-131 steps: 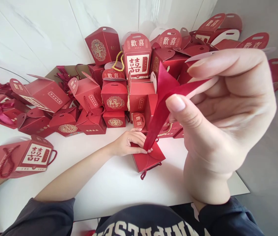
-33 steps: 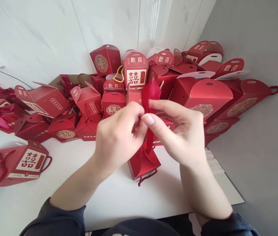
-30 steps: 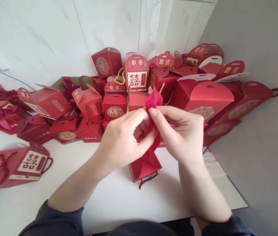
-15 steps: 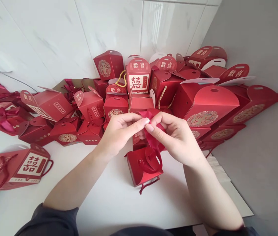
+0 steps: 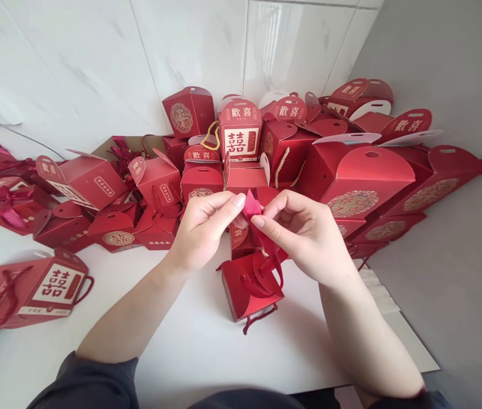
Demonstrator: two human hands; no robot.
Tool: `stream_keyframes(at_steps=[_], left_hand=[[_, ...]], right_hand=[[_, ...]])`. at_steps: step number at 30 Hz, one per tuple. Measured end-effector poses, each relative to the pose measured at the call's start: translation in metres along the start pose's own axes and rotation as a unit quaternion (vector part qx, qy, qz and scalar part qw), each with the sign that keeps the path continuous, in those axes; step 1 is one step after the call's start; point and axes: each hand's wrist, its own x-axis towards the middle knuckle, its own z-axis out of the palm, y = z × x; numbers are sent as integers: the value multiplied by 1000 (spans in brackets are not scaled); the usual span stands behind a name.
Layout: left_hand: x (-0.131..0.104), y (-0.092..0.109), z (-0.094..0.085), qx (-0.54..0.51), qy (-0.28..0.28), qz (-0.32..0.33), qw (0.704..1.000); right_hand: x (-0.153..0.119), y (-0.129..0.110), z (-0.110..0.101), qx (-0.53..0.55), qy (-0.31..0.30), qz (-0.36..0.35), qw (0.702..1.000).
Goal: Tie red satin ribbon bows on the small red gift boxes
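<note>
A crimson ribbon [image 5: 252,205] is pinched between my two hands, above the white table. My left hand [image 5: 204,230] grips its left edge with thumb and fingertips. On the other side my right hand [image 5: 309,236] has thumb and forefinger closed on the ribbon, and a pointed fold sticks up between the hands. From there the ribbon hangs to a small red gift box [image 5: 247,289] below, whose rounded flaps are folded together at the top. A dark red cord lies along the box's front edge. The fingers' undersides are partly hidden.
Red gift boxes [image 5: 241,139] are stacked along the tiled wall [image 5: 198,45]. Larger ones [image 5: 368,170] pile up by the grey panel [image 5: 470,272] on the right. One box [image 5: 23,289] with rope handles lies at left on the white table [image 5: 168,352]; ribboned boxes [image 5: 6,196] sit behind it.
The ribbon's end now shows as a pointed fold between the fingertips. My hands have moved slightly apart, and the left thumb has shifted left and up.
</note>
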Motion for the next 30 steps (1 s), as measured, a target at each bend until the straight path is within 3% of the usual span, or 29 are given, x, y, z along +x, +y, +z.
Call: stream_keyframes(at_steps=[8,14,17,19,24,26,30], left_hand=[[1,4,2,41,5,14,999],[2,3,2,106,9,76,991],[2,4,-1,81,-8,89,993],[2,2,-6,58,-50,78,994],[-11,-23,-16,123,-251,66,958],[-21,-39,-14,143,-274,50,950],[-35,-68,-5,142,-269,14,953]], right_hand=[[1,6,2,1,21,-17,1000],[-1,3,-5,-57,-8,10,998],[-5,-3,-8,-76,-3,-19,997],[-8,-9,-9,-43,32,-63,997],[-15,-20,-7,-5,123,-156,980],[-16,-21,-6,4,141,-189,972],[-16,-19,-4,13,151,-230,961]])
